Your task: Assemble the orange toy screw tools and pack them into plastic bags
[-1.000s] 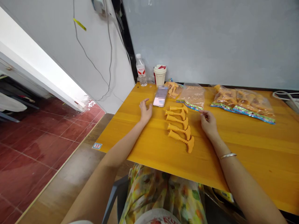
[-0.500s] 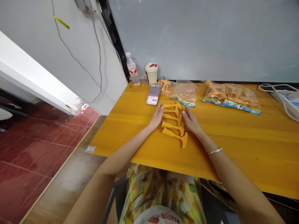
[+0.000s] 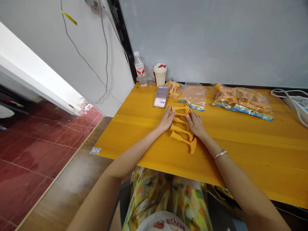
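Observation:
Several orange hammer-shaped pieces (image 3: 180, 128) lie in a column on the yellow wooden table (image 3: 134, 134), their heads to the right. My left hand (image 3: 166, 119) rests at the handle ends of the upper pieces, its fingers extended and touching them. On the other side, my right hand (image 3: 195, 123) lies against the heads of the upper pieces, fingers also extended. Neither hand is closed round a piece. The lowest hammer-shaped piece (image 3: 183, 141) lies below both hands, untouched.
Behind the pieces are a phone (image 3: 161, 97), a flat clear bag (image 3: 193, 95) and a small bag of orange pieces (image 3: 174, 89). A bottle (image 3: 141, 70) and a cup (image 3: 160, 74) stand at the back. Fuller bags (image 3: 252, 101) and a white cable (image 3: 292, 102) lie right.
Both hands have moved inward onto the upper pieces, my right hand now touching their heads. The whole view has shifted slightly.

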{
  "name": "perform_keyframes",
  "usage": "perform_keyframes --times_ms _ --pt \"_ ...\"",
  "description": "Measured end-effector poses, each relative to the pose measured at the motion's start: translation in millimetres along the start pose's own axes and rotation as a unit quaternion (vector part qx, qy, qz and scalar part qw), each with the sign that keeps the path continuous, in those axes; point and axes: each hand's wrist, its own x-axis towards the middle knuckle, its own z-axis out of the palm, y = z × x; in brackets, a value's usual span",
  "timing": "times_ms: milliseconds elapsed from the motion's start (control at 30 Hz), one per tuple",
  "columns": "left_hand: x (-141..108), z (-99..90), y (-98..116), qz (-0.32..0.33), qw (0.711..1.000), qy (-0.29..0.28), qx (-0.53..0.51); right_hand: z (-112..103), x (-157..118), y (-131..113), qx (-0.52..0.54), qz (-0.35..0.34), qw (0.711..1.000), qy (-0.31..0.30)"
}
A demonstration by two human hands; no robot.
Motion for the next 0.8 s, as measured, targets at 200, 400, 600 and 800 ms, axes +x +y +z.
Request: perform_keyframes --times_ms 200,400,600,800 --pt "3.4 12.2 5.8 0.002 1.0 0.006 0.015 -5.1 0.1 1.4 0.038 -0.042 0.998 0.021" --pt "-7.6 8.9 9.3 0.018 0.998 0.012 0.064 -9.2 0.2 6.1 0.064 -0.019 0.997 0.037" --pt "-12.9 12.8 9.9 0.021 0.998 -0.015 0.065 -9.4 0.2 13.9 0.064 -0.005 0.997 0.045" --pt "-13.8 12.4 3.5 0.047 0.997 -0.017 0.055 -10.2 -0.4 14.5 0.06 -0.013 0.997 0.049"
